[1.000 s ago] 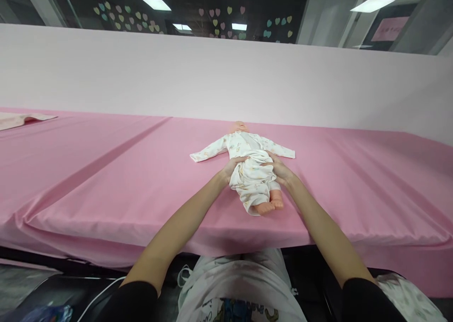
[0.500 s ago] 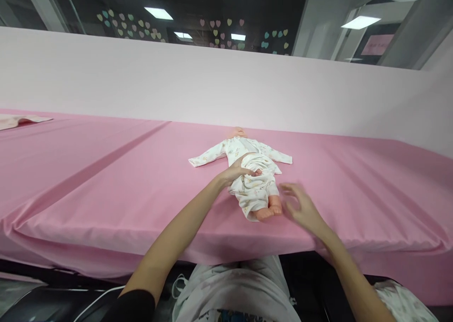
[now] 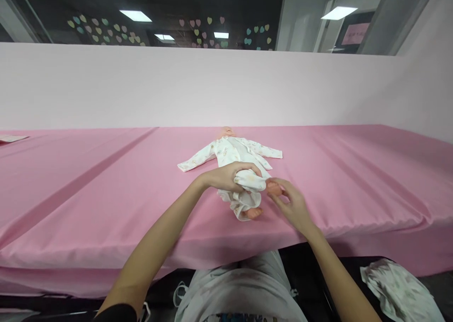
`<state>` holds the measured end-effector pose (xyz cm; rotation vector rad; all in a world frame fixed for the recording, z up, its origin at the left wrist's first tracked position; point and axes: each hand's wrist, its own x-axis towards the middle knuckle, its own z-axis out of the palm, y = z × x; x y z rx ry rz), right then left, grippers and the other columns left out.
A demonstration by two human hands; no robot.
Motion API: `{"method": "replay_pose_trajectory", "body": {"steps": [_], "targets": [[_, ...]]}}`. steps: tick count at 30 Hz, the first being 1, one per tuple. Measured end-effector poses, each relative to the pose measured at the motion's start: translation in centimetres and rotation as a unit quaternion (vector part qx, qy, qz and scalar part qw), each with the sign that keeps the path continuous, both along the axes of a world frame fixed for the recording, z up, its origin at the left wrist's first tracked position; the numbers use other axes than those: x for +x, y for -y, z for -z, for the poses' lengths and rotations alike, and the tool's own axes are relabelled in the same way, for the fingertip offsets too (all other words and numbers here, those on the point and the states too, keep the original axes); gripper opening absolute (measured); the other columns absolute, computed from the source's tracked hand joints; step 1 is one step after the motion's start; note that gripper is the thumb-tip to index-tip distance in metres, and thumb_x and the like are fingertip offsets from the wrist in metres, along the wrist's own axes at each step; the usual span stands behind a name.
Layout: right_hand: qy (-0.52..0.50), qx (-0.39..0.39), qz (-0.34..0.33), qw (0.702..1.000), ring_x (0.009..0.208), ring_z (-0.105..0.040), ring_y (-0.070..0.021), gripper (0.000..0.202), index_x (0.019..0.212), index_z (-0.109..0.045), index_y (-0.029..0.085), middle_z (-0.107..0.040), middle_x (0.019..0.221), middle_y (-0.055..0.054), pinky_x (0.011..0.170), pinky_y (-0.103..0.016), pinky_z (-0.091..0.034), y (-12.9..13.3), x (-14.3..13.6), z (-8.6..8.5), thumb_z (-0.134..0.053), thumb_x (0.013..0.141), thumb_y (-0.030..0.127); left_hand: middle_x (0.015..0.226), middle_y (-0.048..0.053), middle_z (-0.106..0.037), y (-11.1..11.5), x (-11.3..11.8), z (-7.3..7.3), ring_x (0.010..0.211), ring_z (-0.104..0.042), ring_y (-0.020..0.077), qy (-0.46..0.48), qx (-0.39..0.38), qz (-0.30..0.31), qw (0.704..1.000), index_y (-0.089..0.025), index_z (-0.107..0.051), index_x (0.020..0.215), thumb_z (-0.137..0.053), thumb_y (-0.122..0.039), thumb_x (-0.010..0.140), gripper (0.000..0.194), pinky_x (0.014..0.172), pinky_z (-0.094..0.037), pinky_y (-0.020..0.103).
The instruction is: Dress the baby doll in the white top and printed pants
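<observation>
A baby doll [image 3: 228,132] lies on its back on the pink-covered table, its head toward the wall. It wears a white patterned top [image 3: 230,148] with both sleeves spread out. White patterned baby trousers [image 3: 244,200] are bunched around its legs. My left hand [image 3: 230,177] is wrapped around the bunched trouser leg on the right side. My right hand [image 3: 288,202] pinches the doll's foot [image 3: 273,188], which is raised and pokes out at the trouser cuff. The other foot [image 3: 253,213] rests lower down, near the table's front edge.
The pink cover [image 3: 106,194] has long folds on both sides. A white wall [image 3: 141,86] stands behind it, with dark glass above. A light cloth item [image 3: 12,138] lies at the far left. Crumpled patterned fabric [image 3: 399,286] sits at the lower right, below table height.
My right hand has moved in from beside the doll and taken hold of a foot, now lifted. My left hand has shifted from the waist area down to the trouser leg.
</observation>
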<state>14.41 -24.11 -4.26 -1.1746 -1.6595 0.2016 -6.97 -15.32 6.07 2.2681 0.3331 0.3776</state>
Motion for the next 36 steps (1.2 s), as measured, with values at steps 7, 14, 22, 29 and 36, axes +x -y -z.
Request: {"method": "replay_pose_trajectory", "body": {"steps": [7,14,22,29,36], "targets": [[-0.078,0.028,-0.025,0.996,0.125,-0.049,-0.0225,0.048,0.133,-0.051,0.025,-0.054,0.134,-0.007,0.106,-0.043,-0.041,-2.1,-2.6,-2.8,-0.041,0.092,0.048,0.084,0.0,-0.061,3.0,1.7,-0.9,0.071,-0.054,0.0143,-0.08,0.212,0.004,0.974,-0.023,-0.06,0.098,-0.048,0.004,0.056,0.051,0.057,-0.034,0.022],[-0.074,-0.032,-0.112,0.99,0.13,-0.042,-0.0276,0.072,0.141,-0.035,0.021,-0.04,0.143,-0.013,0.102,-0.044,-0.043,-1.3,-3.9,-2.5,-0.058,0.081,0.053,0.087,0.0,-0.067,2.2,1.4,-0.6,0.076,-0.059,0.0164,0.078,0.283,-0.112,0.949,-0.021,-0.06,0.094,-0.052,-0.007,0.065,0.033,0.068,-0.039,0.025],[-0.045,-0.031,-0.007,0.998,0.113,-0.053,-0.0268,0.041,0.123,-0.048,0.018,-0.058,0.117,-0.013,0.095,-0.047,-0.045,-1.5,-4.8,-2.4,-0.047,0.085,0.034,0.075,0.004,-0.062,1.7,2.0,-1.0,0.07,-0.055,0.0206,-0.006,0.353,-0.218,0.91,-0.019,-0.058,0.081,-0.056,-0.02,0.066,0.015,0.06,-0.032,0.029],[-0.034,-0.01,0.065,0.997,0.094,-0.059,-0.0265,0.032,0.109,-0.053,0.019,-0.064,0.096,-0.011,0.083,-0.043,-0.049,-1.2,-5.7,-2.1,-0.044,0.078,0.025,0.051,-0.002,-0.042,1.5,1.7,-1.6,0.049,-0.035,0.0123,-0.039,0.284,-0.222,0.932,-0.02,-0.038,0.057,-0.053,-0.02,0.066,0.017,0.05,-0.021,0.028],[-0.046,-0.038,0.12,0.991,0.062,-0.053,-0.0212,0.019,0.082,-0.051,0.023,-0.059,0.068,-0.005,0.058,-0.033,-0.043,-0.8,-6.1,-2.3,-0.039,0.069,0.017,0.052,-0.004,-0.04,0.1,2.3,-1.6,0.05,-0.036,0.0106,-0.035,0.139,-0.135,0.981,-0.018,-0.041,0.053,-0.055,-0.023,0.064,0.019,0.047,-0.024,0.026]]}}
